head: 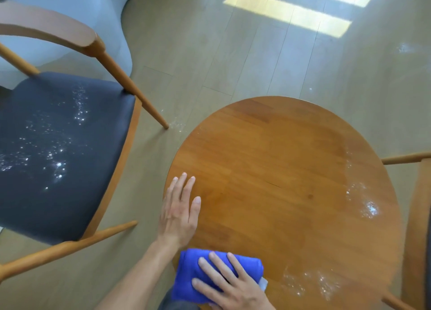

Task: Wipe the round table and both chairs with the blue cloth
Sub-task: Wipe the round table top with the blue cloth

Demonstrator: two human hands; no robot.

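On the round table [279,170], the right hand [231,284] presses the blue cloth [210,265] with straight fingers at its near edge; the left hand [179,211] lies flat and open beside it.

A cloth [218,276] lies on the near edge of the table [291,170] under the right hand [229,284]; the left hand [179,214] rests flat just beyond it. One chair [63,151] stands left of the table, another [417,228] right.

Pale wood-plank floor [233,53] with bright sunlight patches [289,13], white powder specks, a light grey sofa [70,18] at upper left.
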